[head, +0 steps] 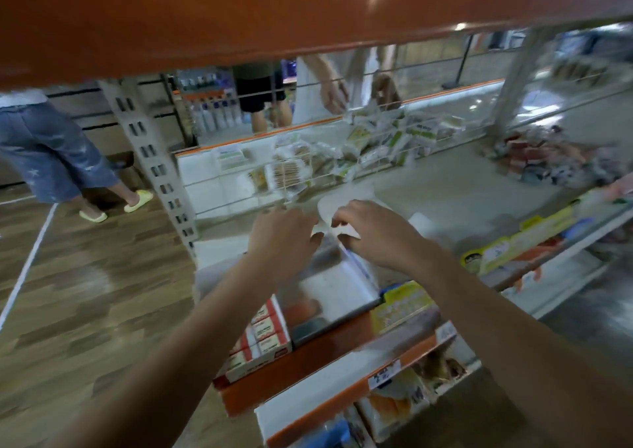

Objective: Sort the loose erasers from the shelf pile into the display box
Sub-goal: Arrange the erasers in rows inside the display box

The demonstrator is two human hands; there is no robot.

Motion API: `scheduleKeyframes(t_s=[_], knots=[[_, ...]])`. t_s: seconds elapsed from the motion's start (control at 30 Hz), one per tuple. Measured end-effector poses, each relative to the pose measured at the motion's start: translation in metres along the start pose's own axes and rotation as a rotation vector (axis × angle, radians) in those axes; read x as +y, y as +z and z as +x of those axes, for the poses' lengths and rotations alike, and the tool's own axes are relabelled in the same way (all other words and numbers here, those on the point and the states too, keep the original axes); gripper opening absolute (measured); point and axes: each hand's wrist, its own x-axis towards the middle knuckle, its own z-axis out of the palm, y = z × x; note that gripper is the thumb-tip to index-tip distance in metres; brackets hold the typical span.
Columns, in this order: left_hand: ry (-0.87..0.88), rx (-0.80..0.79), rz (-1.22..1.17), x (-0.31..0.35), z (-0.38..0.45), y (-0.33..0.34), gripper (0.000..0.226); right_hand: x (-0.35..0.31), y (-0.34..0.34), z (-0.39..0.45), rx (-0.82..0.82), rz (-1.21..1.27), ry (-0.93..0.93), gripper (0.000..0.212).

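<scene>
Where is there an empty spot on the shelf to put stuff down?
Bare shelf lies right of the hands, between the wire rack of packets behind and the jumbled pile at far right. The front edge near the display box is crowded.

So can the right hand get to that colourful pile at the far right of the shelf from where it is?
Probably yes. The right hand holds something white by the display box, and the bare shelf between it and the blurry pile shows nothing in the way. It would need a long stretch, though.
</scene>
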Motion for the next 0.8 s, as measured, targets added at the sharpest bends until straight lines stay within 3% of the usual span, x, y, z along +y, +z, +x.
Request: scheduleKeyframes(t_s=[0.33,0.6,0.8], knots=[[0.238,-0.094,-0.063,0.208,0.125,0.015,0.051,0.212,-0.053,-0.084,-0.064,-0.240,0.330,0.047],[0.266,-0.140,-0.149,0.359,0.223,0.036,0.053,0.366,-0.085,-0.142,-0.048,-0.213,0.528,0.048],[0.266,-0.125,-0.196,0.425,0.288,0.046,0.046,0.452,-0.097,-0.149,0.024,-0.166,0.607,0.049]])
